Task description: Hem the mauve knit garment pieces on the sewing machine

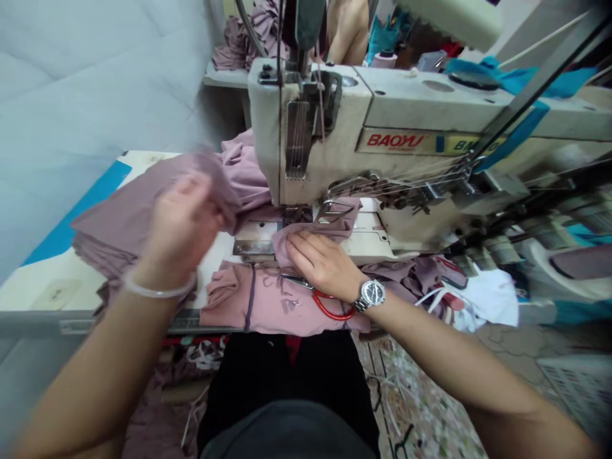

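My left hand, blurred by motion, is closed on the edge of a mauve fabric piece at the top of a stack left of the needle area. My right hand lies with its fingers stretched flat on a small mauve fabric piece just in front of the needles. Partly under that hand, scissors with red handles rest on a pink cloth pad along the table's front edge. Behind both hands stands the sewing machine, its presser foot area partly hidden by fabric.
More mauve cloth is bunched behind the stack. Fabric scraps and a white cloth hang at the right front. Threads run along the machine arm. Another person's arm shows behind the machine. A blue strip marks the table's left side.
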Demonstrator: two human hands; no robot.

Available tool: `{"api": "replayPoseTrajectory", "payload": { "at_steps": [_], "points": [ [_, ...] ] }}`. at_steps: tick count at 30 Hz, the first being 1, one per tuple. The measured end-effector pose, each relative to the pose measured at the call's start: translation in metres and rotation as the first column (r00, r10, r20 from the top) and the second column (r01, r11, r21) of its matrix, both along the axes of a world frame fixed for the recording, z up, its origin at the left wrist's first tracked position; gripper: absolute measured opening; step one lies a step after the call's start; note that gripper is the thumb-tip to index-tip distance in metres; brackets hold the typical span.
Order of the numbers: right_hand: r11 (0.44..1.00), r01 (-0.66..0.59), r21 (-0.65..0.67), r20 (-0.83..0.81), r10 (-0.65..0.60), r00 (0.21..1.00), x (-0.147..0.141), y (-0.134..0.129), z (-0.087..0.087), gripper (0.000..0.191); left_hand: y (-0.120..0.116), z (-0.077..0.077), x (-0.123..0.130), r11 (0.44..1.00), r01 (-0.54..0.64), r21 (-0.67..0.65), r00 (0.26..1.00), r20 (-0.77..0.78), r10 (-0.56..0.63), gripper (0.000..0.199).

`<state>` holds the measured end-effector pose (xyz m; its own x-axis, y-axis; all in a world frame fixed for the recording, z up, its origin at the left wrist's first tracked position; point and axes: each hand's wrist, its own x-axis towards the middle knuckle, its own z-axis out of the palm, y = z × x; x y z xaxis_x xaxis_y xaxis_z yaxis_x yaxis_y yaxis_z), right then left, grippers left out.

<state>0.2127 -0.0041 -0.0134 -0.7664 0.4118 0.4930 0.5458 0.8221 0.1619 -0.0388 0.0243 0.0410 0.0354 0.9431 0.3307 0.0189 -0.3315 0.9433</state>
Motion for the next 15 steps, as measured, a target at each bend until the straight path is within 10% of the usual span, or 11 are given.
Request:
{"api": "replayPoseTrajectory", "payload": {
  "at_steps": [3, 7, 15],
  "points": [
    [0.999, 0.052, 0.0, 0.077, -0.052, 0.996, -0.001, -0.001, 0.001, 0.025, -0.014, -0.03, 0.038, 0.974, 0.173, 0.145, 0.857, -0.509, -0.076, 0.015],
    [0.997, 0.066, 0.048, 0.072, -0.07, 0.995, 0.006, -0.002, -0.004, 0.023, -0.02, -0.054, 0.038, 0.855, 0.325, 0.404, 0.488, -0.846, 0.214, 0.027],
    [0.991, 0.113, 0.075, 0.051, -0.117, 0.992, 0.009, -0.001, -0.01, 0.033, -0.022, -0.054, 0.008, 0.8, 0.395, 0.451, 0.586, -0.795, 0.159, 0.016]
  ]
}}
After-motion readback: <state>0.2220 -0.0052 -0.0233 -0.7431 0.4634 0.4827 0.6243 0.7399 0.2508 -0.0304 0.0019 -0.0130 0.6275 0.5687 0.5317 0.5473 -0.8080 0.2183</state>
